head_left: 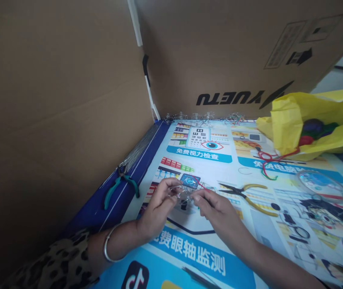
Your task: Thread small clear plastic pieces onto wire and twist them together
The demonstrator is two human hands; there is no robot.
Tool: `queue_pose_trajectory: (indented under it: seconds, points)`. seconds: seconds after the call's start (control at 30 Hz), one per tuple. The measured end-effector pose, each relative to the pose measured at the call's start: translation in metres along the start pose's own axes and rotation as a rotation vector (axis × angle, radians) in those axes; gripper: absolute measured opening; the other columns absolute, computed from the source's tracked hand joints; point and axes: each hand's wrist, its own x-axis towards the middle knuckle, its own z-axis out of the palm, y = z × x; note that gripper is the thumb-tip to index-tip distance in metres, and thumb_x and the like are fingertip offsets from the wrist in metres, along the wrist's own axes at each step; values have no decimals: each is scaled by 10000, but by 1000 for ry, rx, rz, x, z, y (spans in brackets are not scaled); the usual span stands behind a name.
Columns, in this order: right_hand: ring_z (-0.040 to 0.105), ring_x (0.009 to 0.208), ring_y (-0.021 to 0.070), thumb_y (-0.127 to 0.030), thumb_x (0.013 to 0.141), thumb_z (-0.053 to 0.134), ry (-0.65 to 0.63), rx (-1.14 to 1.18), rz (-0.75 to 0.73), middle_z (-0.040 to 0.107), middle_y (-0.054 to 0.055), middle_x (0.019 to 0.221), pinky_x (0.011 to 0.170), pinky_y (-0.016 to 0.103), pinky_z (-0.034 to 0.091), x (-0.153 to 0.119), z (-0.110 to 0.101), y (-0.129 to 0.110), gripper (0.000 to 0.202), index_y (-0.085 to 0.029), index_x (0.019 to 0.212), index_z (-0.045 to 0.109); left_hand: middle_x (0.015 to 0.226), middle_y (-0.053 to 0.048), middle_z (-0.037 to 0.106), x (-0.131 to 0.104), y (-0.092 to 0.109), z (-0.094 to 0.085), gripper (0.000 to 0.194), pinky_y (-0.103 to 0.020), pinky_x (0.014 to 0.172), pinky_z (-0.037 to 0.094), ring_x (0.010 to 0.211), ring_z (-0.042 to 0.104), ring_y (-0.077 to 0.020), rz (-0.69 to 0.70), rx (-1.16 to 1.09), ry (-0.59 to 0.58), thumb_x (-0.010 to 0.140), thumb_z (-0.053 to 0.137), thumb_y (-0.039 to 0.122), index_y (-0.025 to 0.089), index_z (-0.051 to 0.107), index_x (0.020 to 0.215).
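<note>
Pinched in left grip (159, 205) and right grip (217, 208): wire piece (186, 194), over worktop (155, 267) edged left and far by cardboard (69, 80).

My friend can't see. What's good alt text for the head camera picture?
A person's left hand and right hand hold a small wire shape over a colourful printed sheet. Teal-handled pliers lie left, yellow-handled pliers right; a yellow bag and cardboard are farther back.
</note>
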Motion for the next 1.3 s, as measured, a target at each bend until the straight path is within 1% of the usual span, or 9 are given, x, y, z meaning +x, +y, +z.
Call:
queue_pose_trajectory:
  seconds: [0.17, 0.3, 0.4, 0.57, 0.77, 0.93, 1.1, 1.2, 1.3]
  points:
    - [485, 591, 131, -370, 837, 449, 17, 7, 16, 514, -22, 614, 553, 231, 387, -1, 0, -1, 239, -197, 712, 556, 977, -40, 539, 0, 0, 0, 226, -301, 837, 389, 940, 496, -166, -11, 8, 29, 849, 456, 174, 215, 497, 1068]
    - [469, 587, 130, -390, 824, 465, 13, -7, 8, 502, -26, 603, 546, 229, 374, 0, 0, -1, 253, -196, 678, 539, 1028, -36, 526, 0, 0, 1, 215, -292, 852, 386, 952, 493, -158, -2, 4, 40, 853, 464, 181, 220, 508, 1060]
    - [465, 583, 127, -342, 794, 499, 8, -28, -17, 509, -29, 596, 544, 228, 362, 1, 1, -2, 199, -196, 666, 543, 1012, -38, 542, 0, 1, 1, 208, -296, 851, 390, 953, 502, -162, -25, 6, 36, 858, 443, 173, 217, 514, 1048]
    - [462, 545, 120, -252, 739, 521, 46, -18, 33, 507, -33, 578, 515, 225, 356, -2, 4, -6, 93, -196, 673, 557, 997, -40, 554, 0, 3, 1, 214, -303, 855, 390, 966, 505, -173, -19, 29, 37, 841, 434, 143, 211, 523, 1023]
    - [479, 539, 122, -259, 722, 546, 108, 38, 31, 547, -23, 606, 508, 231, 380, -5, 8, -4, 76, -195, 730, 585, 985, -37, 554, 0, 4, 2, 202, -312, 850, 390, 975, 502, -180, -20, 7, 14, 843, 428, 136, 211, 515, 1009]
    - [530, 619, 145, -283, 712, 574, 154, 110, 23, 606, 4, 702, 576, 257, 434, -6, 11, 3, 137, -191, 807, 613, 989, -41, 560, -1, 5, 3, 183, -310, 854, 389, 973, 508, -177, -36, -50, 6, 847, 445, 153, 206, 515, 1008]
    - [570, 691, 166, -288, 718, 586, 169, 182, 19, 636, 21, 773, 623, 275, 461, -8, 12, 7, 177, -189, 860, 627, 987, -38, 566, 1, 4, 2, 191, -301, 853, 389, 953, 518, -163, -54, -79, 8, 847, 447, 149, 207, 524, 1012]
    - [591, 738, 179, -288, 723, 585, 174, 166, -7, 651, 27, 799, 668, 292, 472, -8, 11, 6, 192, -190, 879, 639, 971, -42, 569, 2, 4, 3, 190, -290, 821, 395, 919, 520, -158, -53, -100, 15, 831, 459, 142, 198, 531, 998]
    - [601, 752, 189, -297, 726, 583, 182, 121, -38, 662, 30, 804, 679, 302, 476, -8, 9, 4, 179, -192, 857, 646, 944, -32, 571, 3, 5, 4, 191, -275, 793, 395, 869, 516, -141, -48, -140, 15, 809, 477, 128, 196, 539, 977]
